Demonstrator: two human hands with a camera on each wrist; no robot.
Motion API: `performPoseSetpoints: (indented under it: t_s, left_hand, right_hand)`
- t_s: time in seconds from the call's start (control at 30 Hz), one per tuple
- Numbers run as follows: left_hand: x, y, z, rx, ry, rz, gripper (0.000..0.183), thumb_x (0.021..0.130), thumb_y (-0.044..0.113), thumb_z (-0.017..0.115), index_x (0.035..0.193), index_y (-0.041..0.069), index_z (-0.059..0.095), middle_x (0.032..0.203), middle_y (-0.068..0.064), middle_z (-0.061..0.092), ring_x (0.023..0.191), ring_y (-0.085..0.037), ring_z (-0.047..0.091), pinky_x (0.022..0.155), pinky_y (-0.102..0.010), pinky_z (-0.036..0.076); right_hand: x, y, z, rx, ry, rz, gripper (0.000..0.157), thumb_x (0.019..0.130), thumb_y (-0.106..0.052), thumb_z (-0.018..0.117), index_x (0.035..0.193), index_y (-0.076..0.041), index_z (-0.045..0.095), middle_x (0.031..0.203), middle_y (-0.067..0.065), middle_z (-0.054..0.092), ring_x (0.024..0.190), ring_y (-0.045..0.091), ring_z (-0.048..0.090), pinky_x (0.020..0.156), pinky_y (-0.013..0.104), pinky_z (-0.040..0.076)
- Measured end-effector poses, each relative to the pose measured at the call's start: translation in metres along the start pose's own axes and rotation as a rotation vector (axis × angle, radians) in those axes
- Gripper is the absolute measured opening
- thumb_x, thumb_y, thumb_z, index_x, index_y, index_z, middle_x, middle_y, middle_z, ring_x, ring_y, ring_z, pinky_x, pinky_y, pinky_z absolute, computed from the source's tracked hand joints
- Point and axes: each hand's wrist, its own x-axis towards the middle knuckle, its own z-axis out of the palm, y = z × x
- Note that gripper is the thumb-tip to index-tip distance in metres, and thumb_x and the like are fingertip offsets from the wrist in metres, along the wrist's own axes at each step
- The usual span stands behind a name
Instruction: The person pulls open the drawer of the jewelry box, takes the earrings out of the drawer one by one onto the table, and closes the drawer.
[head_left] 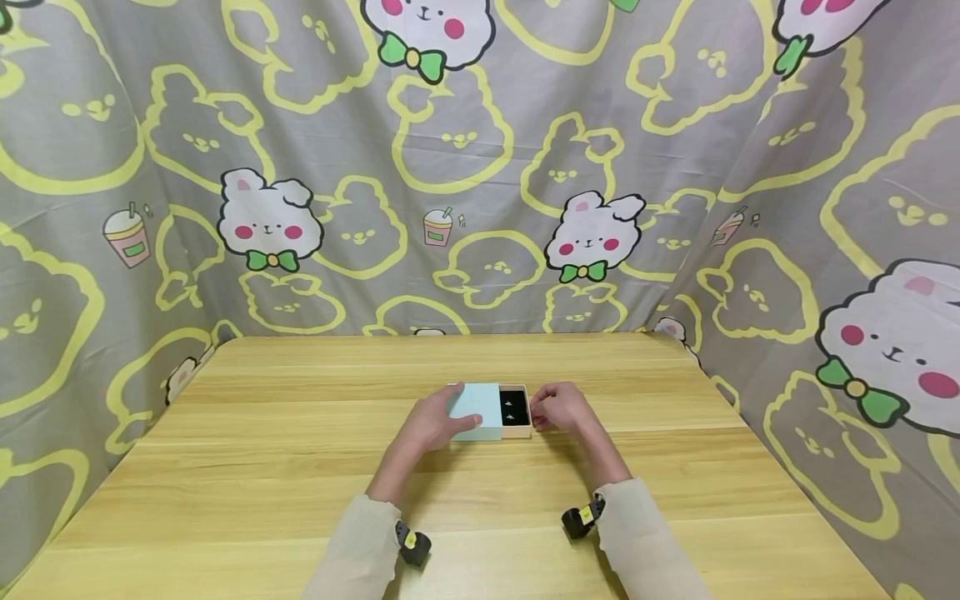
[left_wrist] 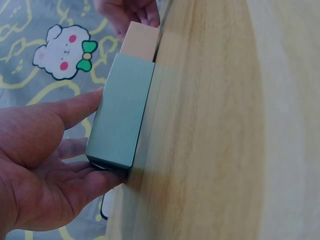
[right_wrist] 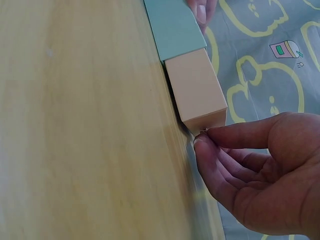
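A pale blue-green jewelry box [head_left: 480,402] lies on the table with its peach drawer [head_left: 517,432] partly slid out to the right. Inside the drawer, a black insert [head_left: 516,397] carries two small silvery pieces that look like earrings. My left hand [head_left: 435,423] grips the box's outer sleeve [left_wrist: 122,110] at its left end, the thumb lying across the top. At the drawer's outer end, my right hand [head_left: 558,407] pinches a small pull tab [right_wrist: 203,131] between thumb and index finger; the fingertips mostly hide it.
The box sits around the middle of a wooden table [head_left: 300,467]. A grey patterned curtain [head_left: 360,150] hangs behind the table and along both sides. Black wrist cameras [head_left: 414,546] are strapped over the beige sleeves [head_left: 352,542].
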Motion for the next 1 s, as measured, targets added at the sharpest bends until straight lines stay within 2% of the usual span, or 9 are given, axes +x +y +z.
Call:
performPoseSetpoints:
  t_s: [1.0]
  left_hand:
    - [-0.0016,0.0014,0.0003,0.002,0.002,0.009,0.075,0.093,0.040,0.074,0.154,0.009,0.044,0.157,-0.018,0.044,0.146,-0.042,0.039,0.117,-0.056,0.036]
  right_hand:
    - [-0.0003,0.0042,-0.0095,0.007,-0.029,0.010,0.009,0.089,0.006,0.058,0.092,0.007,0.067,0.076,0.014,0.067,0.065,0.019,0.067,0.066,0.034,0.062]
